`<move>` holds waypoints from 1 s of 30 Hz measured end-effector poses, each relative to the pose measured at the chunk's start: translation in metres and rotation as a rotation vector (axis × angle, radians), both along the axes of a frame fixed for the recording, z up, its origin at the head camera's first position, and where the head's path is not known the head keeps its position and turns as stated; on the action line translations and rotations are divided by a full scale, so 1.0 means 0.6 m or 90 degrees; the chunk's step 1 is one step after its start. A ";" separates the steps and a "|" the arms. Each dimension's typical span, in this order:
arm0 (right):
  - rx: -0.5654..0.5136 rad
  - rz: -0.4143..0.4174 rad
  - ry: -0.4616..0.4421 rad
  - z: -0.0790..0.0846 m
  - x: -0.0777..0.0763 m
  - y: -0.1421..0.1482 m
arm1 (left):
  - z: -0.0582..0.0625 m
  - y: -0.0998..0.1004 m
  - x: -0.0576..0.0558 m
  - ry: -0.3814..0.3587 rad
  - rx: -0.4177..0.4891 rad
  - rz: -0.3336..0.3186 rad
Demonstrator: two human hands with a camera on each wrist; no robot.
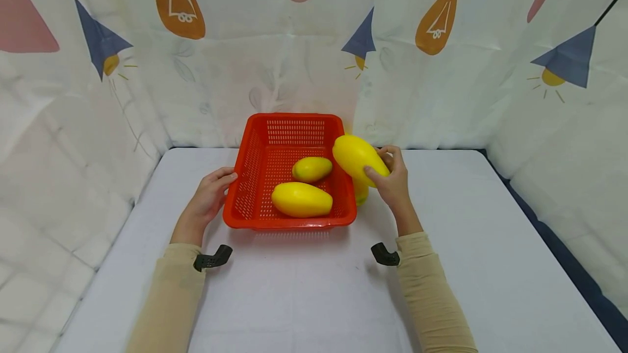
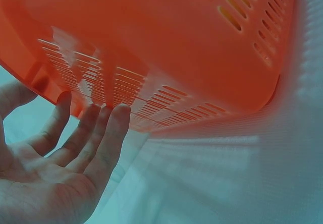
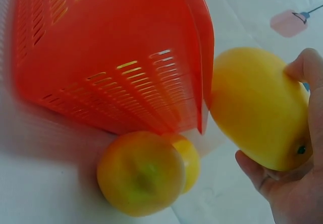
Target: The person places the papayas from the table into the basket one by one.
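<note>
A red plastic basket (image 1: 235, 200) with slotted walls stands on the table. Inside it lie a large yellow papaya (image 1: 301, 200) and a smaller yellow mango (image 1: 312, 169). My left hand (image 1: 211, 195) holds the basket's left side, thumb at the rim and fingertips on the outer wall (image 2: 166, 57). Another large yellow papaya (image 1: 358, 158) is gripped between the thumb and fingers of my right hand (image 1: 394, 178), raised at the basket's right rim. In the right wrist view, its rounded side (image 3: 252, 103) overlaps the rim's edge.
Beside the basket's right wall, a yellow-green fruit (image 3: 141, 176) rests on the table, partly covering another yellow fruit (image 3: 187, 161). A white cloth covers the table (image 1: 304, 298). Behind it hangs a white curtain (image 1: 221, 86) printed with lamps.
</note>
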State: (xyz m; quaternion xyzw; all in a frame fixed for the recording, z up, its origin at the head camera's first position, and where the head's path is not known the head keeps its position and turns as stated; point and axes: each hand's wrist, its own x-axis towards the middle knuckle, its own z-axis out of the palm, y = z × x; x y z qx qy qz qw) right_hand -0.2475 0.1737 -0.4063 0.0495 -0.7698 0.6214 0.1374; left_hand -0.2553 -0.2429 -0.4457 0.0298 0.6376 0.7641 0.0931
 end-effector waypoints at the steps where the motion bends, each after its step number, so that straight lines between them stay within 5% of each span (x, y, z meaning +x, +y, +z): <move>1: -0.001 0.004 0.002 0.000 0.001 -0.001 | -0.001 0.000 0.000 0.000 0.002 -0.002; 21: 0.041 0.091 0.007 0.008 0.007 -0.017 | 0.003 0.000 0.003 -0.007 -0.005 0.001; 30: 0.072 0.091 0.004 0.010 0.008 -0.020 | 0.006 0.002 0.003 -0.013 -0.009 0.006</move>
